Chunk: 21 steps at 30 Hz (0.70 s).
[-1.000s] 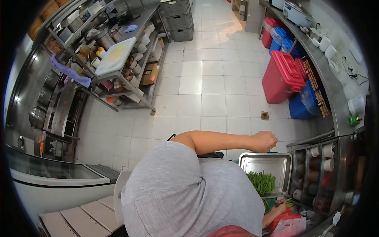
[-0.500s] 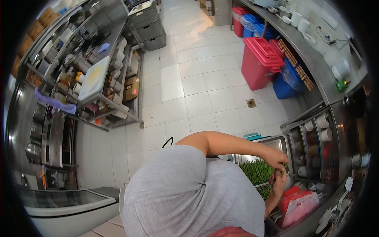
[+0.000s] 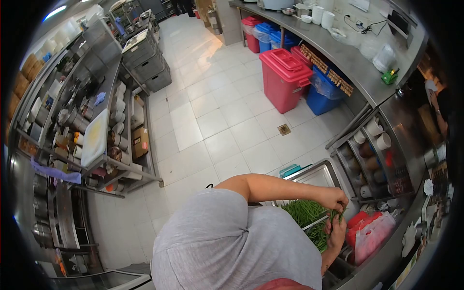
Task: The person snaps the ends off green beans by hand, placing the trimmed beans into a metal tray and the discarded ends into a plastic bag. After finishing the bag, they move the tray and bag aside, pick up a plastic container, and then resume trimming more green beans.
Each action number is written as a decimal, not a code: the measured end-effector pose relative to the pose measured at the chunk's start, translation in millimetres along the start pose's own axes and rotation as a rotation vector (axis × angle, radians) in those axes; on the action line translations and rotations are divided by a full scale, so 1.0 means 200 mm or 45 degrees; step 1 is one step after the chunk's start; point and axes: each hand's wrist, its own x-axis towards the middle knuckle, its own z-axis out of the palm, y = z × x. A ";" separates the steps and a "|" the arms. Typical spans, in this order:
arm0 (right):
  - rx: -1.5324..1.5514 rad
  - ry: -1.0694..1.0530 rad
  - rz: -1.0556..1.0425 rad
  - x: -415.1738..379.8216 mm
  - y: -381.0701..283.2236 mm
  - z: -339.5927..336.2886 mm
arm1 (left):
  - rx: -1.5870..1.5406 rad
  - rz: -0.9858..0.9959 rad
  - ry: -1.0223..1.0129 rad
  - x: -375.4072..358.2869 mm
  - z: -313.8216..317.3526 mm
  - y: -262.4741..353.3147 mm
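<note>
Long green beans (image 3: 303, 212) lie heaped in a metal pan (image 3: 329, 175), and a second heap of green beans (image 3: 317, 238) sits nearer my body, past a metal rim. My left hand (image 3: 333, 197) reaches across above the pan's right side, fingers closed on a few green beans. Just below it, my right hand (image 3: 337, 228) is closed around the lower part of the same small bunch. The hands are nearly touching, and some of the beans are hidden by the fingers.
Red and clear plastic bags (image 3: 372, 237) lie right of my hands. A rack of cups (image 3: 372, 159) stands beyond the pan. Lidded red bin (image 3: 285, 79) and blue bin (image 3: 323, 89) stand under a steel counter (image 3: 333, 36). Steel shelving (image 3: 104, 164) runs along the left.
The view has turned to the right, so the room shifts left in the picture. My hands stay together at the pan, the beans between them showing more clearly.
</note>
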 end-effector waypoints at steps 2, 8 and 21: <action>0.006 0.022 -0.029 -0.01 -0.03 0.01 | -0.109 -0.061 -0.032 0.04 0.02 -0.01; -0.135 0.140 -0.054 0.01 -0.01 -0.05 | 0.116 0.125 -0.051 0.11 0.03 -0.09; 0.089 -0.004 0.035 0.14 -0.16 0.07 | 0.403 0.154 0.162 0.03 -0.21 -0.02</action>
